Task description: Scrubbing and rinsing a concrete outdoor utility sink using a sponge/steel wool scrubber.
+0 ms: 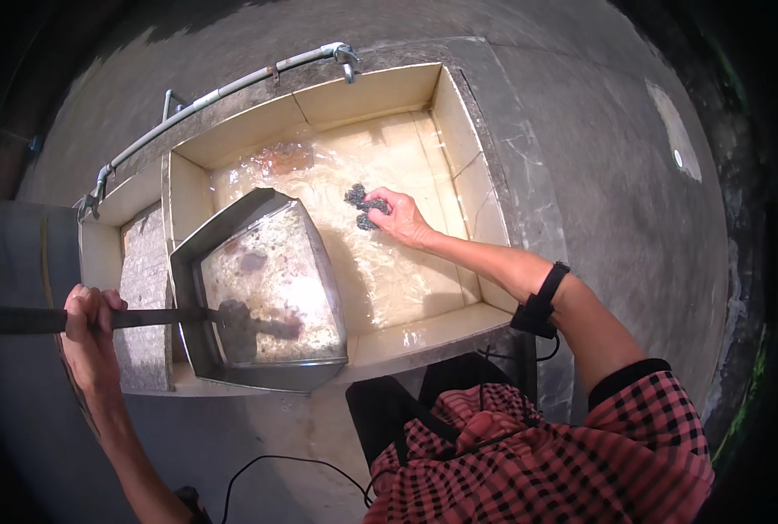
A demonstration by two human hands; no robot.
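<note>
My left hand [90, 347] grips the dark handle [146, 318] of a metal dustpan. The dustpan's pan [271, 281] is stained and blotched; it rests over the left part of a tiled basin [369, 88], and its lower end overlaps the near rim. Between the fingers and thumb of my right hand [402, 217] is a dark grey, coarse scouring pad [357, 195], squeezed into lumps. That hand is over the basin's rippling water [389, 275], to the right of the pan and apart from it. Whether the pad touches the water I cannot tell.
A pipe [231, 86] runs along the far side, with a tap [346, 59] above the basin and another tap [89, 204] at the left. A rough slab [143, 281] lies in the smaller left compartment. A black cable [284, 457] hangs near my body.
</note>
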